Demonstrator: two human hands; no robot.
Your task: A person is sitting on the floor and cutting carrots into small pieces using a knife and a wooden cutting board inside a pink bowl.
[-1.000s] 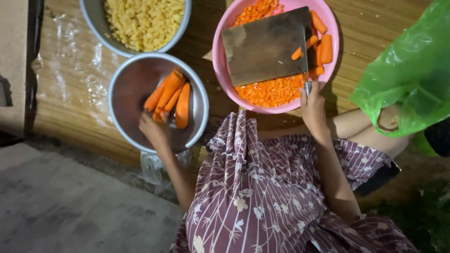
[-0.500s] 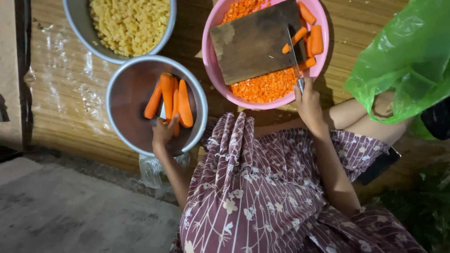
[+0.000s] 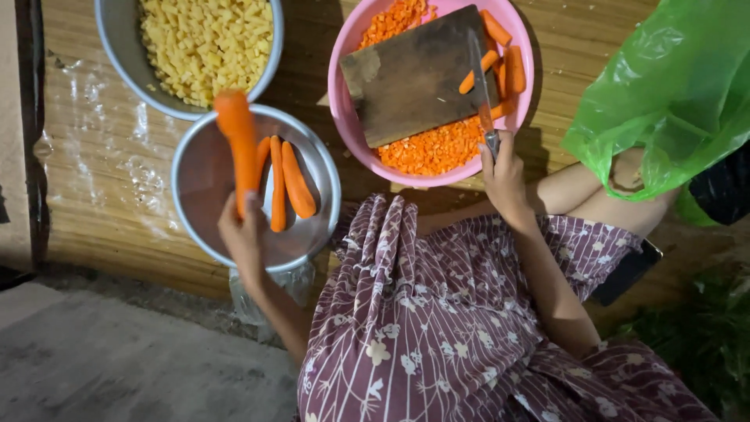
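Note:
My left hand [image 3: 244,234] grips the lower end of a peeled carrot [image 3: 237,141] and holds it upright above a metal bowl [image 3: 203,227] that has three more peeled carrots [image 3: 295,180] lying in it. My right hand [image 3: 504,176] is closed on the handle of a knife [image 3: 480,82], whose blade lies across a dark wooden cutting board [image 3: 418,74]. The board rests in a pink bowl [image 3: 342,94] with diced carrot [image 3: 433,148] and some carrot sticks [image 3: 512,66] beside the blade.
A second metal bowl [image 3: 117,47] at the top left is full of diced yellow pieces. A green plastic bag [image 3: 672,86] sits at the right by my knee. Everything stands on a woven mat [image 3: 86,195]; a concrete floor [image 3: 117,367] lies at lower left.
My left hand closed on one carrot in the metal bowl and lifted it up out of the bowl. The right hand stayed on the knife at the board.

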